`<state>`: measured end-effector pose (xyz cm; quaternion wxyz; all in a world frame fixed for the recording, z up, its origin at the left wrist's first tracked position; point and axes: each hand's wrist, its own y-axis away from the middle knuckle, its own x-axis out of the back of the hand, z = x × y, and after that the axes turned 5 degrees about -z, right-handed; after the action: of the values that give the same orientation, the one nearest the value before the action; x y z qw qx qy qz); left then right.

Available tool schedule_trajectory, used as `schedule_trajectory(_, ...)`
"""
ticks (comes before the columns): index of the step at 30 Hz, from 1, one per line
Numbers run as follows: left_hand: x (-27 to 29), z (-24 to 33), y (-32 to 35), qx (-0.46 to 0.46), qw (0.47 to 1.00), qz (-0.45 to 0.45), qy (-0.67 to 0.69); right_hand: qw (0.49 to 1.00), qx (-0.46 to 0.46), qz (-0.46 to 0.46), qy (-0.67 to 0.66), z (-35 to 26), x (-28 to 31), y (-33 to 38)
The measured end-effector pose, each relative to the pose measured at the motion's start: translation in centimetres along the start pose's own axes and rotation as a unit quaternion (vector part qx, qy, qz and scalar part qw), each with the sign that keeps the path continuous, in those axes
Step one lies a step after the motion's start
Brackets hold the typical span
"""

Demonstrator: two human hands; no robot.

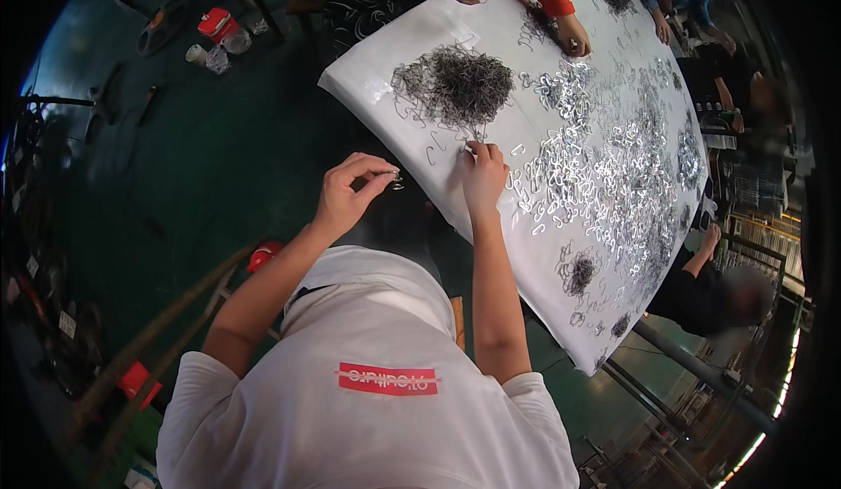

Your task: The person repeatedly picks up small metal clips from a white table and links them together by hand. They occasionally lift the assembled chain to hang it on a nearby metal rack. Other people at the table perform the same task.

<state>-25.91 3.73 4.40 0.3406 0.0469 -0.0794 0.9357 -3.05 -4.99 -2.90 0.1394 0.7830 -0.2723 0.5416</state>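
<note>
Left grip [350,189], pinched nearly closed, holds metal pieces [398,180]; right grip [486,179], closure unclear, sits beside a dark hook pile [471,84].

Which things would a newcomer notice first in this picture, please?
First, the bright silvery hooks spread across the white tabletop, right of the right hand. Next, the dark heap of hooks just beyond that hand. Then the left hand, outside the tabletop's edge, pinching small metal pieces.
</note>
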Motion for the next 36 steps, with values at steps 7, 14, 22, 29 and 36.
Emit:
schedule_trajectory(7,-0.3,0.1,0.2,-0.003,1.0,-0.016,-0.008,0.997,-0.006,-0.07,0.008,-4.3,-2.4,0.6)
schedule_trajectory(14,-0.4,0.2,0.3,-0.02,0.999,-0.036,-0.014,0.981,-0.131,-0.088,0.118,-2.0,-0.9,0.2)
schedule_trajectory(22,-0.9,0.2,0.6,0.008,0.998,-0.053,-0.027,0.994,0.007,-0.087,0.071,-4.1,-3.7,-2.5)
schedule_trajectory(29,-1.5,-0.4,0.6,0.046,0.996,-0.073,0.013,0.911,-0.137,-0.146,-0.36,-4.5,2.0,2.5)
schedule_trajectory(36,-2.3,0.4,0.5,0.035,0.991,-0.129,0.012,0.716,-0.212,-0.063,-0.662,-9.9,8.5,10.0)
